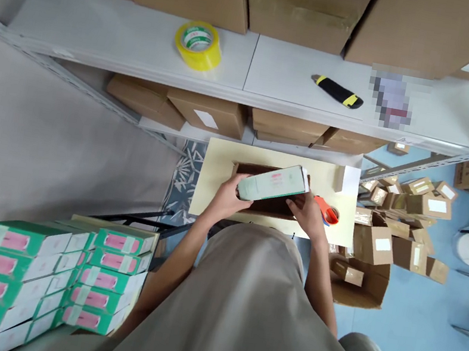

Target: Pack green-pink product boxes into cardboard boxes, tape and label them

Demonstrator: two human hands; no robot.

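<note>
A long pale-green product box [273, 183] with a pink label is held level between both hands above an open brown carton [276, 208] on a cream table [218, 166]. My left hand [228, 195] grips the box's left end with fingers curled round it. My right hand [308, 211] holds its right end from below. An orange tape dispenser [327, 210] lies on the table just right of my right hand.
A stack of green and pink product boxes [43, 281] stands at lower left. On the white shelf [127, 35] above lie a yellow tape roll [198, 44] and a black and yellow utility knife [337, 91]. Several small sealed cartons [397, 228] are piled on the blue floor at right.
</note>
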